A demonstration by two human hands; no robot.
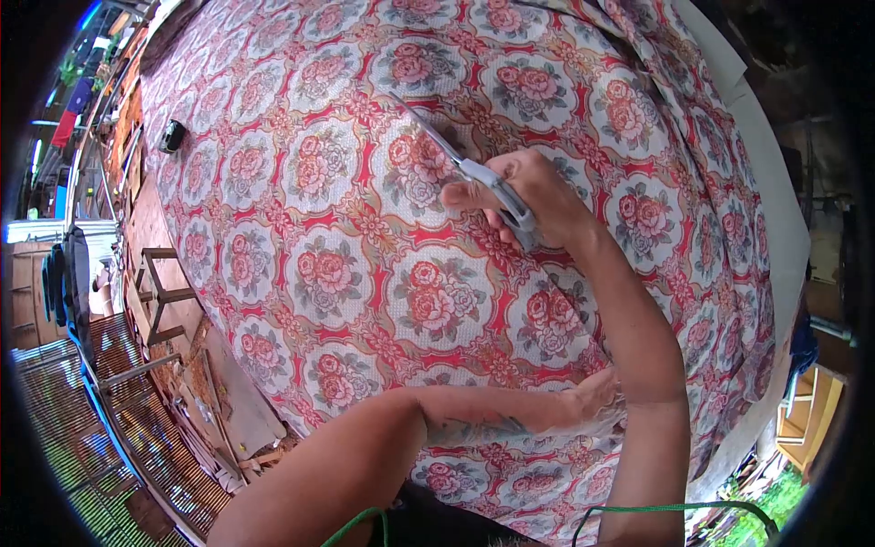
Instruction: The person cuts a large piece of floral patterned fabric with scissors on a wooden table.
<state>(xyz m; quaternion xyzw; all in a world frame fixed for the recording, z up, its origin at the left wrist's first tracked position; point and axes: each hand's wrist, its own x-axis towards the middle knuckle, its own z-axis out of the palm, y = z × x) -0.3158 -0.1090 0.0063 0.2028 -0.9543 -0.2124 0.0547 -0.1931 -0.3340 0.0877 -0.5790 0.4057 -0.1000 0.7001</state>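
Rose-patterned fabric [437, 292] in red, white and grey spreads over a large surface. Above its middle, my right hand [533, 196] is wrapped round grey-handled scissors [492, 185], whose blades point to the upper left and lie along the fabric. From the scissors a cut or fold line seems to run down toward the lower right. My left hand [597, 398] rests low on the fabric, under my right forearm, its fingers partly hidden by that forearm and by what looks like a sheer layer.
A small black object [170, 136] lies on the fabric's left edge. Wooden frames [162, 294] and scraps are on the floor at left. Pale sheet material [766, 182] shows past the fabric's right edge. Green cords [674, 506] hang across the bottom.
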